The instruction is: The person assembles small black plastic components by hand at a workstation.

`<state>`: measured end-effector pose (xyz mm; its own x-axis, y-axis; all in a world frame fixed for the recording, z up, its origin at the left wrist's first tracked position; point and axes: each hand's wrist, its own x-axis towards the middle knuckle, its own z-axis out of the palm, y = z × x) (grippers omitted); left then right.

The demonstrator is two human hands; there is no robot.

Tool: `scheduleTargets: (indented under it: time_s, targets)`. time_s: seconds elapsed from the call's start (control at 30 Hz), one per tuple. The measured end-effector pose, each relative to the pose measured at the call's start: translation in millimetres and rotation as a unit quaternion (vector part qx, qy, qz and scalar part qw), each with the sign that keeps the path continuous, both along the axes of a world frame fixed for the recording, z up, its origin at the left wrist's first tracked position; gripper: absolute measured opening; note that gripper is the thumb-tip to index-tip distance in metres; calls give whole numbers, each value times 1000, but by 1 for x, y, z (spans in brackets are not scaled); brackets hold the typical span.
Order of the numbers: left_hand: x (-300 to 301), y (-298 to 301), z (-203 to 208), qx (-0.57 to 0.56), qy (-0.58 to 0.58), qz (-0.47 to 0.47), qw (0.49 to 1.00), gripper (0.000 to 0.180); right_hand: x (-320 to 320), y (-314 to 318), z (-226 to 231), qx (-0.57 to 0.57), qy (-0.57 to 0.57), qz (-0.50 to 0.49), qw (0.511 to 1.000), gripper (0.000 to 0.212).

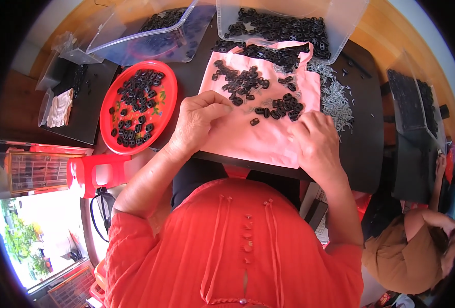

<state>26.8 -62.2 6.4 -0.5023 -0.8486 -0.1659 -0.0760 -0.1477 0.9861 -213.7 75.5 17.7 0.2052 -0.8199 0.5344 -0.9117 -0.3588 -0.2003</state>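
A pink cloth bag (pixel 253 141) lies flat on the dark table, with loose groups of small black two-holed plastic pieces (pixel 243 82) on it; they look like cord locks. My left hand (pixel 199 120) rests over the bag's left part, thumb and forefinger pinched together. One black piece (pixel 237 101) lies right at those fingertips; whether they grip it I cannot tell. At the bag's right side my right hand (pixel 317 138) is closed, fingers curled down beside a cluster of black pieces (pixel 288 106). Anything inside its fingers is hidden.
To the left, a red oval tray (pixel 172 110) holds many black pieces. Clear plastic bins (pixel 345 31) of black parts stand at the back. Slim silvery pieces (pixel 332 97) are heaped right of the bag. Another person (pixel 404 251) sits at the lower right, near a further clear bin (pixel 412 110).
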Motion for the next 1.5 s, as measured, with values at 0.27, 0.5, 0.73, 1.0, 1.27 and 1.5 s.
scheduleTargets:
  time_s: [0.27, 0.5, 0.73, 1.0, 1.27, 1.5]
  targets:
    - [-14, 13, 17, 166, 112, -22, 979, 13, 51, -52, -10, -39, -293, 62, 953, 16]
    - [-11, 19, 13, 227, 153, -39, 961, 14, 52, -53, -11, -52, -251, 84, 963, 13]
    - [-7, 23, -1, -120, 31, -69, 990, 10, 48, -49, -13, 166, -509, 85, 840, 7]
    - [-3, 20, -10, -429, -21, -69, 900, 17, 50, -49, -1, 255, -604, 86, 750, 5]
    - [-4, 14, 1, -196, -75, -10, 978, 11, 40, -45, -1, 223, -569, 5, 791, 7]
    - [-15, 18, -8, -542, -167, -26, 823, 15, 33, -38, -6, 190, -577, 16, 794, 5]
